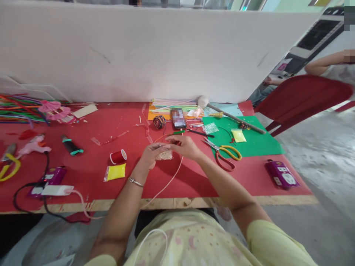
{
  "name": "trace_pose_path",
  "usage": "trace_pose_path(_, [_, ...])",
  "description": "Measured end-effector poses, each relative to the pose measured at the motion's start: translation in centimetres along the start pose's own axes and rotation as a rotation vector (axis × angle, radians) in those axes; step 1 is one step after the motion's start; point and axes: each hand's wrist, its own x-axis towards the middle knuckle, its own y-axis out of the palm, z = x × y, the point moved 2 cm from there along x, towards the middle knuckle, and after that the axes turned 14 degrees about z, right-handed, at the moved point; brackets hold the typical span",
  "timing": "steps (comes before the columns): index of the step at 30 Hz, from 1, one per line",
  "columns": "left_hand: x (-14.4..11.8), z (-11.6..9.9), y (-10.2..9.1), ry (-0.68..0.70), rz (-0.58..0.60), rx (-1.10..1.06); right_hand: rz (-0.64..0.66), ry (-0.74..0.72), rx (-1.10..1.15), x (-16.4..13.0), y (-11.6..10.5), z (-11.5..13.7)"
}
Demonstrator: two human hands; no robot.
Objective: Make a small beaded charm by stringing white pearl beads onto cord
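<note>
Red surface [91,147], plywood edge along the near side, white board standing behind it.

Far left: bundle of coloured sticks [19,109] with pink pieces on top. Nearer, yellow-handled tool [8,164] at the left edge, a pink toy [33,145], and a black roll with teal bands [71,146]. Near left: purple box [51,177] with a white plug [57,190] and black cable looping off the near edge.

Left of centre: red thread spool [118,156] lying on its side, yellow packet [115,172] just near of it.

Centre: left hand [151,155], bangle on the wrist, fingers pinched together at the tips; what they grip is too small to tell. Right hand [184,146] meets it fingertip to fingertip, also pinched shut. A thin pale cord [170,181] runs from the meeting fingers toward the near edge. Bead packet [164,155] lies on the surface directly under the hands, partly hidden by the left hand.

Far of the hands: dark yarn ball [159,122], phone [178,119], stacked coloured paper [166,107], a green-and-black pen [194,132].

Right of centre: scissors [224,155], red and yellow handles, lying across the edge of a green sheet [257,142]. On the sheet: small yellow packet [238,136], clear packet [210,128], and a grey rod [235,118] with a white ball end.

Near right: second purple box [281,174].

Far right, off the surface: red chair [302,96] and another person's arm [324,64].
</note>
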Motion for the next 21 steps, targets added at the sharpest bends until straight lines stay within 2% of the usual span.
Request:
trace_pose_path(2, [-0.1, 0.0, -0.3, -0.018, -0.027, -0.012, 0.091, -0.085, -0.022, 2.0, 0.3, -0.6])
trace_pose_path(4, [-0.1, 0.0, -0.6, -0.058, -0.026, -0.023, 0.092, -0.134, -0.113, 3.4, -0.6, -1.3])
trace_pose_path(6, [0.0, 0.0, -0.8, -0.083, -0.028, -0.047, -0.032, -0.117, -0.222, 4.9, -1.9, -1.8])
trace_pose_path(8, [0.3, 0.2, -1.1, -0.081, -0.062, -0.081, -0.147, -0.058, -0.352, 7.2, -2.2, -2.2])
trace_pose_path(9, [0.5, 0.3, -1.3, -0.07, -0.086, -0.096, -0.118, -0.06, -0.414, 8.6, -1.6, -2.3])
trace_pose_path(11, [0.8, 0.5, -1.7, -0.033, -0.139, -0.109, 0.059, -0.094, -0.527, 12.3, 0.7, -2.3])
trace_pose_path(13, [1.0, 0.7, -2.2, -0.002, -0.194, -0.096, 0.219, -0.032, -0.623, 16.3, 3.5, -2.2])
trace_pose_path(16, [1.0, 0.8, -2.7, 0.029, -0.256, -0.077, 0.267, 0.003, -0.646, 21.2, 6.1, -1.4])
trace_pose_path(18, [1.1, 0.6, -3.0, 0.067, -0.28, -0.088, 0.238, -0.013, -0.641, 22.2, 6.2, -0.7])
trace_pose_path(19, [1.2, 0.5, -3.2, 0.095, -0.307, -0.104, 0.193, -0.047, -0.623, 21.6, 5.9, -0.3])
trace_pose_path(21, [1.3, 0.1, -3.5, 0.169, -0.385, -0.164, 0.062, -0.174, -0.541, 18.5, 4.9, 0.1])
